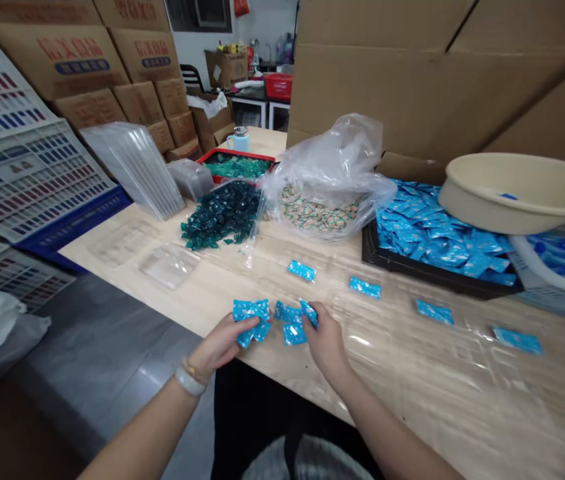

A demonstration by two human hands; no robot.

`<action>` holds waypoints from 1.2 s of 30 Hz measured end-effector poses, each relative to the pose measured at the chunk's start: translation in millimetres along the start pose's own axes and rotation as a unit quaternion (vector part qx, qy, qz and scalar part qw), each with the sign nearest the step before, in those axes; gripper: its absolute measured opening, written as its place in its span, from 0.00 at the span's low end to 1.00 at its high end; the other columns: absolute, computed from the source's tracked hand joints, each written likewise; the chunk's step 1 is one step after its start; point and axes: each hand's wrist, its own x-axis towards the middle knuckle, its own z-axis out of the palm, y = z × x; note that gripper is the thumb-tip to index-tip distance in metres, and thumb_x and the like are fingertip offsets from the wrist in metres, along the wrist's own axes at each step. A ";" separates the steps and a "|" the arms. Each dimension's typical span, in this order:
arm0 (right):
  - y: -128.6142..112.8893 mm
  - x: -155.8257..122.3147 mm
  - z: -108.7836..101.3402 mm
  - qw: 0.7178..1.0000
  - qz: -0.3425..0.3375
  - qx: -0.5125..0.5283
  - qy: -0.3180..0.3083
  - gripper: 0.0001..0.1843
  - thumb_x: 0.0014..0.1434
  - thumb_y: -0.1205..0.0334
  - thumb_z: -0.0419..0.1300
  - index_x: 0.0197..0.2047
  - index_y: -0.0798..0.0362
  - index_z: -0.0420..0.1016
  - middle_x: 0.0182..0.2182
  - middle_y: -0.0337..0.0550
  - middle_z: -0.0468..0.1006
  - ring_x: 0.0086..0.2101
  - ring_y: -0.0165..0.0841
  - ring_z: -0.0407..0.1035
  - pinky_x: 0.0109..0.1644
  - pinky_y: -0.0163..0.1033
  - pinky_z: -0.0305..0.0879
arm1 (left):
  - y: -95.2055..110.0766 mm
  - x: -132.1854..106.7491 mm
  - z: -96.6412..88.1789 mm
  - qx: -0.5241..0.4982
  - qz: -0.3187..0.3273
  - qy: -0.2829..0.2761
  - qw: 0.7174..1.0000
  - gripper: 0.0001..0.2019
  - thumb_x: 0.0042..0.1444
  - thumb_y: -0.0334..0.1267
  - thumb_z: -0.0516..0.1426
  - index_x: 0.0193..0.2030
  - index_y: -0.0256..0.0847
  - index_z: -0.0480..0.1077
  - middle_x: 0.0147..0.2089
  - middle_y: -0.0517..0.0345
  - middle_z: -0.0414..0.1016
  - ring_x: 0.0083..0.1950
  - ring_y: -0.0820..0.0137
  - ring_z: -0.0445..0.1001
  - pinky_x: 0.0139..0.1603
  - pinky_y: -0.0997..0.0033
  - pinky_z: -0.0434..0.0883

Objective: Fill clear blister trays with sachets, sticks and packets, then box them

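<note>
The person's left forearm [145, 427] is bare and slants up from the lower left, while the bare right forearm [392, 420] slants up from the lower right, so the two converge in front of the body. The left hand [225, 341] is closed in a grip, its left thumb [246, 325] laid across the top and pointing inward, its fingers mostly hidden beneath. The right hand [326, 337] is bent into a pinch, its back partly toward the head camera. Both hands sit near each other, apart, at about the same level
</note>
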 end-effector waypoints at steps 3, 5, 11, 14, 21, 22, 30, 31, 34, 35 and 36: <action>-12.3 -3.1 6.3 0.994 -0.046 -0.099 -0.028 0.14 0.51 0.67 0.47 0.38 0.53 0.70 0.32 0.46 0.74 0.33 0.37 0.68 0.37 0.40 0.63 | 1.2 8.2 6.0 0.015 0.018 -0.047 0.999 0.17 0.43 0.39 0.62 0.41 0.33 0.71 0.44 0.48 0.74 0.46 0.63 0.71 0.49 0.66 0.64; -16.5 -0.8 5.6 0.990 -0.070 -0.121 -0.019 0.14 0.51 0.69 0.47 0.37 0.54 0.71 0.35 0.48 0.72 0.35 0.36 0.68 0.39 0.39 0.63 | 2.3 15.4 11.9 0.020 0.018 -0.085 0.996 0.17 0.43 0.38 0.62 0.41 0.33 0.71 0.43 0.49 0.74 0.45 0.63 0.71 0.49 0.66 0.64; 26.7 -11.1 -69.1 0.981 -0.001 -0.075 0.178 0.14 0.51 0.56 0.51 0.36 0.55 0.70 0.27 0.44 0.72 0.29 0.36 0.66 0.34 0.41 0.62 | 4.8 32.2 20.5 0.050 -0.042 -0.074 0.995 0.14 0.40 0.35 0.63 0.36 0.33 0.72 0.36 0.52 0.76 0.37 0.67 0.73 0.41 0.70 0.66; 59.9 -38.1 -106.4 0.959 0.093 -0.059 0.261 0.17 0.49 0.50 0.54 0.35 0.55 0.69 0.24 0.41 0.70 0.26 0.34 0.64 0.31 0.40 0.61 | 5.2 30.3 27.3 0.052 -0.046 -0.086 0.994 0.14 0.44 0.34 0.61 0.39 0.33 0.71 0.38 0.51 0.76 0.39 0.66 0.73 0.39 0.71 0.67; 81.0 -51.0 -106.3 0.943 0.128 -0.022 0.305 0.19 0.50 0.50 0.53 0.40 0.55 0.66 0.30 0.43 0.71 0.31 0.35 0.65 0.37 0.43 0.62 | -9.3 18.6 71.3 0.007 -0.105 -0.097 0.990 0.12 0.46 0.34 0.57 0.38 0.32 0.71 0.35 0.48 0.76 0.36 0.63 0.74 0.34 0.70 0.69; 79.9 -52.3 -104.2 0.946 0.125 -0.013 0.299 0.19 0.50 0.50 0.53 0.41 0.55 0.66 0.31 0.44 0.71 0.32 0.36 0.65 0.37 0.43 0.62 | -12.8 15.9 76.9 0.006 -0.109 -0.088 0.990 0.11 0.46 0.34 0.57 0.37 0.32 0.71 0.35 0.48 0.76 0.36 0.63 0.74 0.35 0.69 0.69; 72.1 -101.0 -75.6 0.984 0.068 0.007 0.167 0.16 0.55 0.55 0.49 0.44 0.54 0.63 0.38 0.50 0.68 0.40 0.38 0.64 0.45 0.47 0.61 | -61.7 -12.3 98.2 0.010 -0.167 -0.125 0.978 0.10 0.45 0.35 0.59 0.35 0.32 0.73 0.36 0.49 0.76 0.37 0.66 0.74 0.44 0.68 0.67; 70.0 -105.0 -76.5 0.986 0.059 0.000 0.153 0.15 0.55 0.55 0.49 0.43 0.54 0.64 0.38 0.50 0.68 0.41 0.38 0.63 0.46 0.47 0.60 | -65.4 -13.4 99.6 0.009 -0.163 -0.125 0.979 0.10 0.45 0.35 0.59 0.35 0.33 0.73 0.36 0.50 0.76 0.38 0.66 0.74 0.45 0.69 0.67; 64.2 -109.9 -89.5 0.989 0.047 -0.018 0.139 0.12 0.55 0.55 0.50 0.37 0.53 0.68 0.38 0.49 0.67 0.41 0.39 0.62 0.47 0.46 0.59 | -68.7 -13.2 107.4 0.012 -0.160 -0.136 0.978 0.11 0.45 0.35 0.59 0.36 0.33 0.73 0.38 0.50 0.76 0.40 0.65 0.73 0.47 0.68 0.66; 63.1 -108.9 -96.1 0.989 0.052 -0.013 0.138 0.12 0.55 0.54 0.51 0.35 0.53 0.69 0.37 0.48 0.67 0.41 0.38 0.62 0.45 0.45 0.60 | -68.8 -12.3 111.9 0.016 -0.163 -0.149 0.975 0.12 0.45 0.35 0.59 0.37 0.33 0.73 0.38 0.49 0.76 0.41 0.64 0.73 0.47 0.67 0.66; 62.5 -106.4 -103.3 0.988 0.063 0.002 0.140 0.12 0.54 0.54 0.52 0.33 0.53 0.69 0.35 0.47 0.68 0.39 0.37 0.63 0.43 0.44 0.61 | -69.3 -10.9 117.2 0.021 -0.167 -0.166 0.972 0.13 0.44 0.35 0.60 0.38 0.33 0.73 0.39 0.49 0.76 0.42 0.63 0.73 0.48 0.66 0.65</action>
